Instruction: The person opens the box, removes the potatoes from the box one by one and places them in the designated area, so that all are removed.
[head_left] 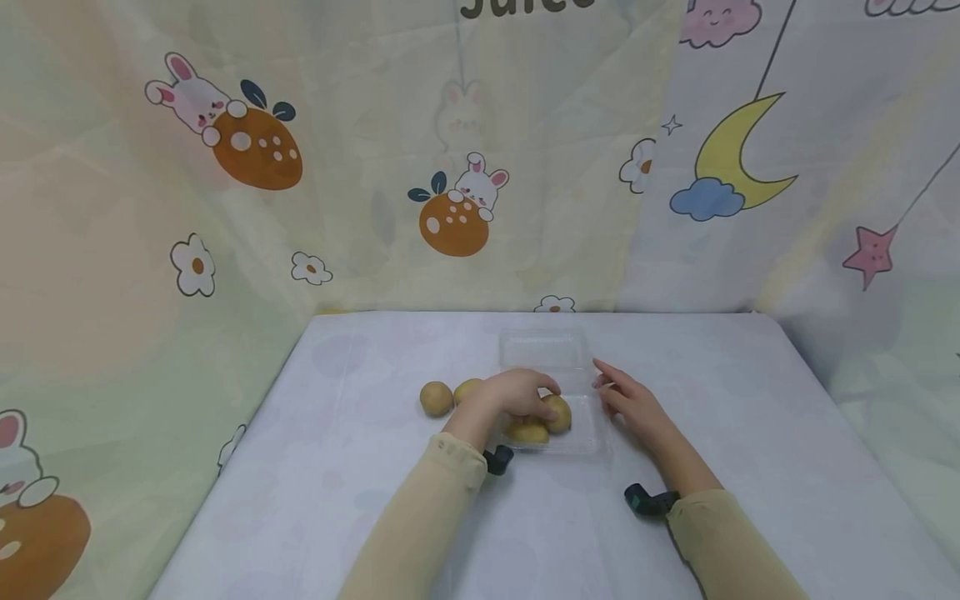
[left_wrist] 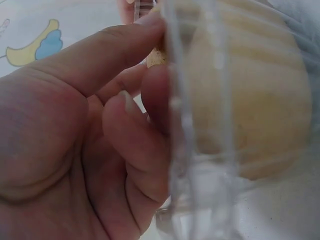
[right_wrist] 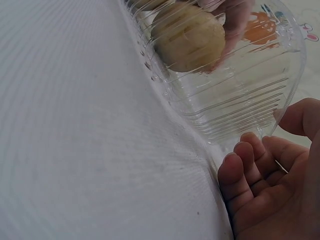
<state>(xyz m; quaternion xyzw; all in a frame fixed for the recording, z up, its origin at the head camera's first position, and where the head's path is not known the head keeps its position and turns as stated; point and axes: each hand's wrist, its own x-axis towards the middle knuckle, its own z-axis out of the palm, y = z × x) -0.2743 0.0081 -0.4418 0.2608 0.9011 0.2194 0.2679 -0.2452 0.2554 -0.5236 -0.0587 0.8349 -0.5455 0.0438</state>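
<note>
My left hand (head_left: 521, 393) reaches into a clear plastic box (head_left: 588, 437) and grips a potato (head_left: 558, 415) between thumb and fingers. Beside that one, another potato (head_left: 527, 432) lies in the box, partly covered by the hand. Through the box wall, the left wrist view shows a large blurred potato (left_wrist: 255, 95) close up. At the box's right side is my right hand (head_left: 633, 410); in the right wrist view its loosely bent fingers (right_wrist: 245, 165) are at the outer wall and its thumb touches the rim.
Two more potatoes sit on the white table left of the box: one potato (head_left: 436, 399) in full view, the other potato (head_left: 466, 389) partly behind the left forearm. The box's open lid (head_left: 546, 348) lies toward the back. A printed cloth (head_left: 360, 208) hangs behind the table.
</note>
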